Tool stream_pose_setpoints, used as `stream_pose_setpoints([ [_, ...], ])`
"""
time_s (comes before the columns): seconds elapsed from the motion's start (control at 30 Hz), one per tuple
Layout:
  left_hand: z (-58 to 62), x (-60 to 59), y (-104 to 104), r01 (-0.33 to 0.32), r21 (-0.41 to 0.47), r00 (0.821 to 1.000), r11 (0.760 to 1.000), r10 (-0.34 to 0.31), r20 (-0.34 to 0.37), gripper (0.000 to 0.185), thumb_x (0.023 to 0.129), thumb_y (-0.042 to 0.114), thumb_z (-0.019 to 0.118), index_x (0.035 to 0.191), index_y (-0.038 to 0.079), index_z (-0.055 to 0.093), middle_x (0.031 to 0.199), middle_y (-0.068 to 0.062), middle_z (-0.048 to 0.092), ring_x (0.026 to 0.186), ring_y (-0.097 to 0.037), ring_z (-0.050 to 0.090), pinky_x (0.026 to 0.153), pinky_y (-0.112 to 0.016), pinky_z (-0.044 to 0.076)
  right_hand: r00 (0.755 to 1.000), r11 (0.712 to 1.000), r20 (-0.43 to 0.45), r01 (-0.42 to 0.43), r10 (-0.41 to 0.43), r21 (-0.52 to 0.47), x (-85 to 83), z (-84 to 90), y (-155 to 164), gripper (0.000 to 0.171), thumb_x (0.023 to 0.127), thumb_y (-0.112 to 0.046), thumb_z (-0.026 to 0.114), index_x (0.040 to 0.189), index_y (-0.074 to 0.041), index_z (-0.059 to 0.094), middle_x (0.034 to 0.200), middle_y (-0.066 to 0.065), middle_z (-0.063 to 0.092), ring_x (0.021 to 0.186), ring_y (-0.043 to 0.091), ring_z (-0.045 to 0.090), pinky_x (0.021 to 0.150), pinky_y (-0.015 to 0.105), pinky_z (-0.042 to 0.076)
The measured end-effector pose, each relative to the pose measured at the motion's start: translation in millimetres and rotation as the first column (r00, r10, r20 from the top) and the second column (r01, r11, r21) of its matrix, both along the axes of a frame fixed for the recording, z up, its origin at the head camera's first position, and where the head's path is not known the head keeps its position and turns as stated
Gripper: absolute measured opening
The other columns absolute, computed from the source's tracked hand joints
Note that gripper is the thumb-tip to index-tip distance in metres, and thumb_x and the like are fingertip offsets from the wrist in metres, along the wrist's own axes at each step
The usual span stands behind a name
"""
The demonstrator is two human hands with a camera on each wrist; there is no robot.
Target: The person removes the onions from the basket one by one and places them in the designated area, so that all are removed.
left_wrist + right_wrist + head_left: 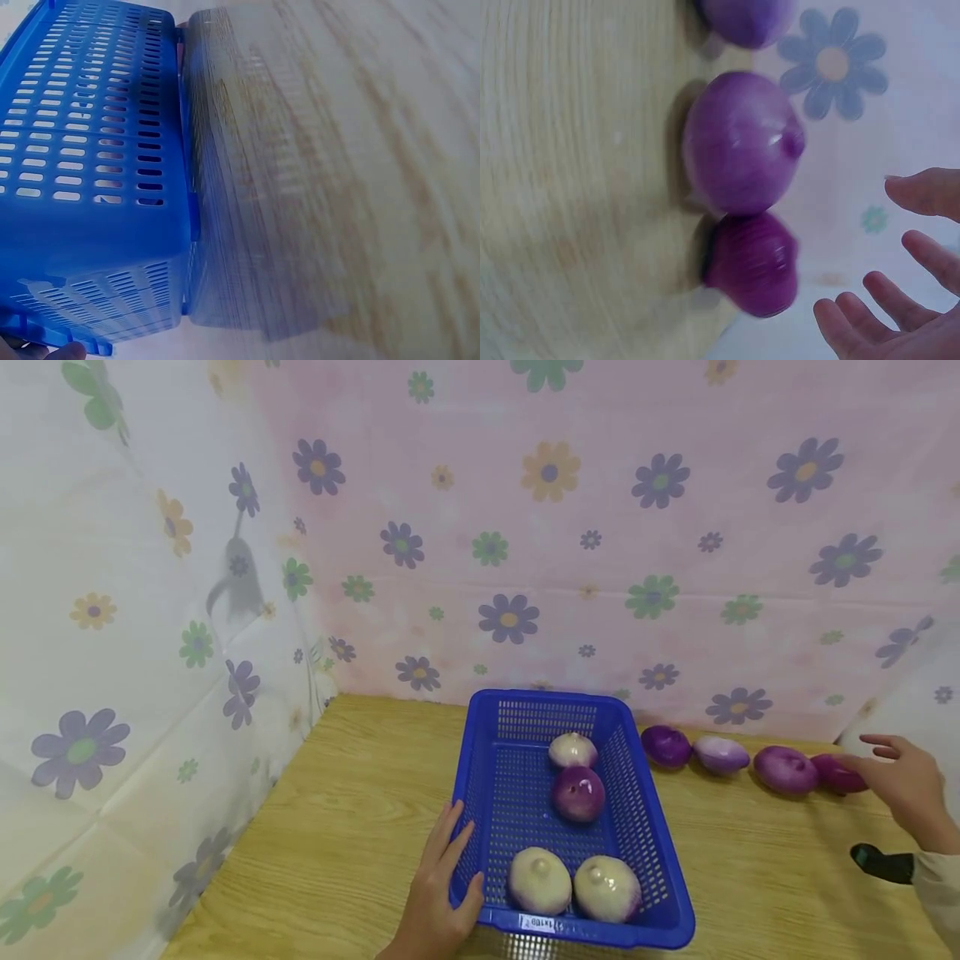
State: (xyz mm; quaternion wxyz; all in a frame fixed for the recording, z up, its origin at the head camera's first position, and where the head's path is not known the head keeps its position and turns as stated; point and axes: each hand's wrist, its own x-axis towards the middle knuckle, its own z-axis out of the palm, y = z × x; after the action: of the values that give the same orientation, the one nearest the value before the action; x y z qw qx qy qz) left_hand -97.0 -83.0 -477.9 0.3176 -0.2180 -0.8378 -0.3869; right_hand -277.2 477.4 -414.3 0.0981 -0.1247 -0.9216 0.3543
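- While your right hand (903, 781) hovers spread just beside the dark purple onion at the end of the row (838, 774), bring the fingers over its top and close round its widest part, since the rounded skin looks likely to slip from a shallow pinch.
- That hand is released: in the right wrist view its fingers (870, 319) are straight and fanned, with the thumb apart above, and a gap shows between them and the onion (751, 262). It holds nothing.
- Just past that onion, away from your right hand, lies a larger round purple onion (784, 770), touching or very nearly touching it. I judge you should lift straight up rather than drag, so the neighbour is not set rolling.
- Further along the same row, toward your left hand, sit a pale lilac onion (721, 754) and another deep purple onion (666, 746), the last just beside the blue perforated plastic basket (643, 802).
- Your left hand (441, 893) rests against the near left corner of that basket, fingers laid straight up its wall and thumb at the rim; it braces rather than grasps. Keep it there so the basket stays put on the light wooden surface (352, 810).
- Inside the basket, to the right of your left hand, lie two whitish onions (573, 883) close to you, with a purple one (578, 793) and a small pale one (573, 749) beyond.
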Motion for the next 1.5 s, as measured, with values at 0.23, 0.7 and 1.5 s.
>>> stream_pose_setpoints([
  [0.23, -1.4, 0.0, 0, 0.001, 0.004, 1.000, 1.000, -0.002, 0.011, 0.055, 0.075, 0.007, 0.064, 0.127, -0.008, 0.053, 0.145, -0.023, 0.036, 0.135, -0.041, 0.029, 0.110, -0.024, 0.019, 0.978, 0.981, -0.074, -0.193, 0.192, -0.008, 4.4, 20.7, -25, 0.057, 0.092, -0.032, 0.058, 0.139, -0.004, 0.040, 0.131, 0.040, 0.033, 0.090, 0.017, 0.056, 0.072, 0.038, 0.053],
  [0.7, -0.8, -0.7, 0, 0.009, 0.009, 1.000, 1.000, -0.009, 0.013, 0.057, 0.075, 0.007, 0.064, 0.129, -0.006, 0.052, 0.145, -0.023, 0.035, 0.136, -0.041, 0.028, 0.110, -0.024, 0.018, 0.857, 0.852, -0.165, -0.509, 0.488, -0.124, 29.3, 65.4, -92, 0.037, 0.092, -0.013, 0.061, 0.127, -0.016, 0.053, 0.108, -0.027, 0.053, 0.091, -0.015, 0.054, 0.066, 0.014, 0.050],
  [1.5, -1.5, -1.1, 0, 0.011, 0.018, 1.000, 1.000, -0.011, -0.006, 0.057, 0.074, 0.007, 0.064, 0.129, -0.006, 0.052, 0.144, -0.023, 0.037, 0.133, -0.043, 0.030, 0.111, -0.024, 0.019, 0.724, 0.724, -0.122, -0.687, 0.679, -0.053, 61.9, 90.6, -192, 0.033, 0.091, -0.019, 0.062, 0.122, -0.010, 0.057, 0.116, 0.003, 0.060, 0.103, 0.010, 0.059, 0.076, 0.022, 0.052],
])
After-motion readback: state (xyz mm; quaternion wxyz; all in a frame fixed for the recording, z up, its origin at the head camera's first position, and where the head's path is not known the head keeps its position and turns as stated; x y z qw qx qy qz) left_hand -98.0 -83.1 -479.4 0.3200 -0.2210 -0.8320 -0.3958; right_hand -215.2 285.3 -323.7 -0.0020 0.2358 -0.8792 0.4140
